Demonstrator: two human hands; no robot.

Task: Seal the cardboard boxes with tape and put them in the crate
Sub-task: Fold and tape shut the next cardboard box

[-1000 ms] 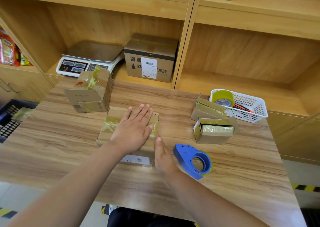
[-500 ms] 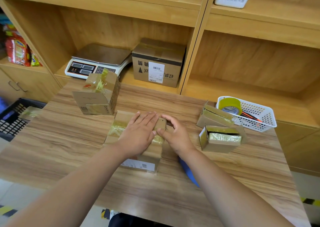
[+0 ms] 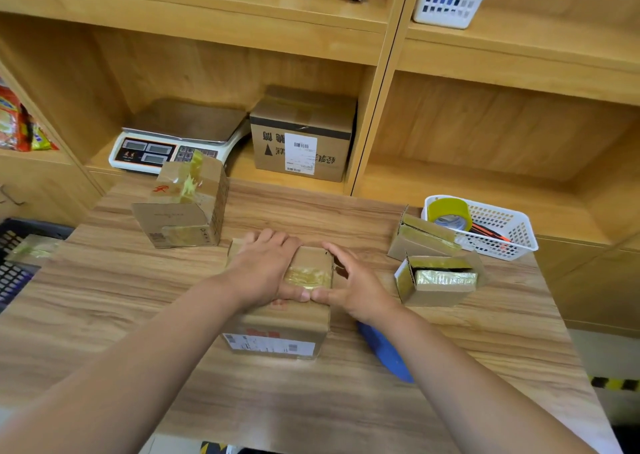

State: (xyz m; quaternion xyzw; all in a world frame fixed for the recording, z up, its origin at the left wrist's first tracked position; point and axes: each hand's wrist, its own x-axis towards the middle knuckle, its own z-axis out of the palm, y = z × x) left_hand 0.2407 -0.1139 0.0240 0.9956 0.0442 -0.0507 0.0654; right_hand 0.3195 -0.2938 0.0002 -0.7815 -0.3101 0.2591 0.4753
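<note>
A small cardboard box with yellowish tape across its top sits in the middle of the wooden table. My left hand lies over its top, fingers bent over the far edge. My right hand holds the box's right end, fingers round the far corner and thumb on top, meeting the left thumb. A blue tape dispenser lies on the table, partly hidden under my right forearm. The black crate is beside the table's left edge, with a taped box in it.
A taped box stands at the table's back left. Two open boxes sit on the right, in front of a white basket holding a tape roll. A scale and a larger box occupy the shelf behind.
My right hand left the table beside the dispenser and moved onto the box's right end. My left hand went from lying flat on top to fingers bent over the far edge.
</note>
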